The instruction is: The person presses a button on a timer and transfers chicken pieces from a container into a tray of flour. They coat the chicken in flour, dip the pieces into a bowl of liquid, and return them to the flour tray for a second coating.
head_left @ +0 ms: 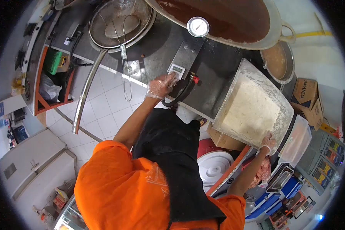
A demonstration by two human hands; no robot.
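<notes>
Left hand (pixel 164 85) pinches the display (pixel 176 69) by the desk's (pixel 201 94) near edge, a gap separating it from the tub (pixel 249 109). Right hand (pixel 269 142) touches the tub's near end; its grip I cannot tell.

Counted one person (pixel 115 176), two hands: left hand (pixel 163 85), right hand (pixel 268 142). Also one large pot (pixel 234 17), one rectangular tray (pixel 251 105), one dial gauge (pixel 198 27), one digital display (pixel 176 69), one round white lid (pixel 215 168). Cardboard boxes (pixel 305 93) numbered at least two; overlap hid total.
</notes>
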